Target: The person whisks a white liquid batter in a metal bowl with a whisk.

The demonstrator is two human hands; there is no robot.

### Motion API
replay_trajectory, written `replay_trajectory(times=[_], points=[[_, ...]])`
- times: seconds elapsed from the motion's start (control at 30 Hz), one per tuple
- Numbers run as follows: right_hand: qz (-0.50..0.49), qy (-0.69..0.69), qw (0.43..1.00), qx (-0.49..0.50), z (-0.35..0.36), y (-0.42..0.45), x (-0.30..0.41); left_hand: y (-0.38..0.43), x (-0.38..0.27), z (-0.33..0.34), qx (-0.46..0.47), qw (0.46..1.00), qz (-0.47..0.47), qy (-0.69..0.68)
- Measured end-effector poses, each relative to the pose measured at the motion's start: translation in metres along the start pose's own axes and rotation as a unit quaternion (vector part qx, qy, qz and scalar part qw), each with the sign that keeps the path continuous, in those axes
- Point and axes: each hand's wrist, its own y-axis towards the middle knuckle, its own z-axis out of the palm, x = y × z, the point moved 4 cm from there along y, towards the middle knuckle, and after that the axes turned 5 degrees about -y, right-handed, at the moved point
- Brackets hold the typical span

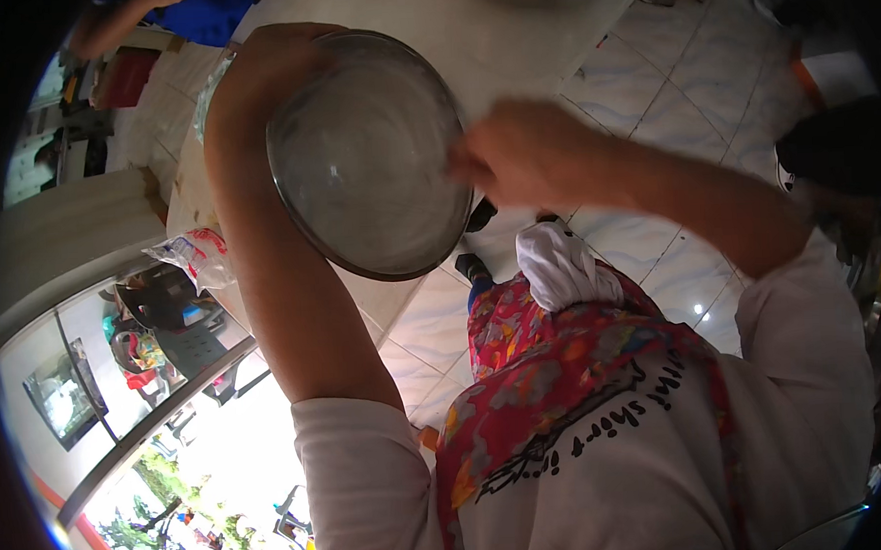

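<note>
My left hand [273, 72] grips the upper left rim of a round bowl [369, 167]. The bowl is tilted so its whitish, hazy inside faces me; whether it is glass or metal I cannot tell. My right hand [524, 153] is blurred by motion at the bowl's right rim, its fingers curled. Whether those fingers hold or touch anything is unclear. Below the bowl, a white cloth [558, 266] hangs at the waist of my red patterned apron [535, 426].
A pale tabletop [496, 22] lies beyond the bowl, with a printed plastic bag [196, 256] at its left side. Someone in blue clothing [204, 16] is at the top left. Tiled floor [670, 125] spreads to the right; a bright window [220, 461] is lower left.
</note>
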Motion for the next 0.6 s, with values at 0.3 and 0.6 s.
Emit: replay_trajectory(times=[0.3, 0.6], points=[[-0.055, -0.092, 0.993, -0.054, 0.051, -0.021, 0.001, -0.002, 0.003, 0.000, -0.025, 0.998, 0.003, 0.049], [-0.050, -0.106, 0.976, -0.183, 0.046, -0.004, -0.036, -0.029, -0.001, -0.008, -0.045, 0.997, -0.032, -0.048]])
